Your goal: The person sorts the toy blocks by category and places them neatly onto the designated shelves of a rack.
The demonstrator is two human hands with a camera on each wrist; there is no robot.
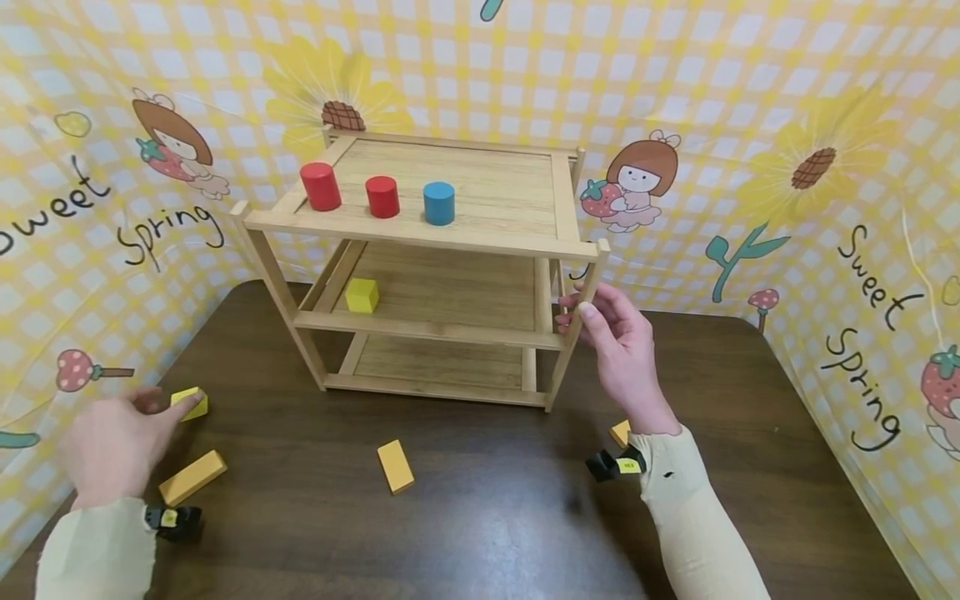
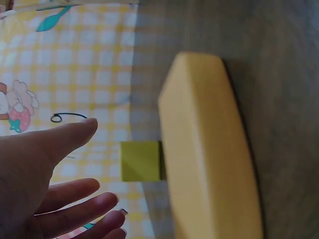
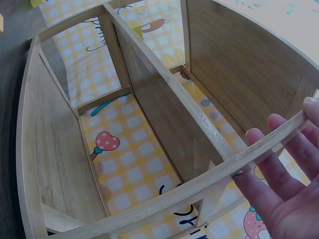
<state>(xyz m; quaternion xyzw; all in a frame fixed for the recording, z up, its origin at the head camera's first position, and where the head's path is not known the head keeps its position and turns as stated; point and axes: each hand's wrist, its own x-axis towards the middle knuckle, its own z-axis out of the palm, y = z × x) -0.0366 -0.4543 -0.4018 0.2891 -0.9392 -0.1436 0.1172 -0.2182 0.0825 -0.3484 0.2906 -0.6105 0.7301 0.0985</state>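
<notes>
Gripping shelf (image 1: 487, 175) right-handed, left hand (image 1: 116, 446) near cube (image 2: 140, 161)

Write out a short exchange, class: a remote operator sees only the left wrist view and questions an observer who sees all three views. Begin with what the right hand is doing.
Operator: I see the left hand, a yellow cube and a long orange block. What is the right hand doing?
Observer: It grips the front right post of a wooden shelf.
Operator: Does anything stand on the top board?
Observer: Yes, a larger red cylinder, a smaller red cylinder and a blue cylinder.
</notes>
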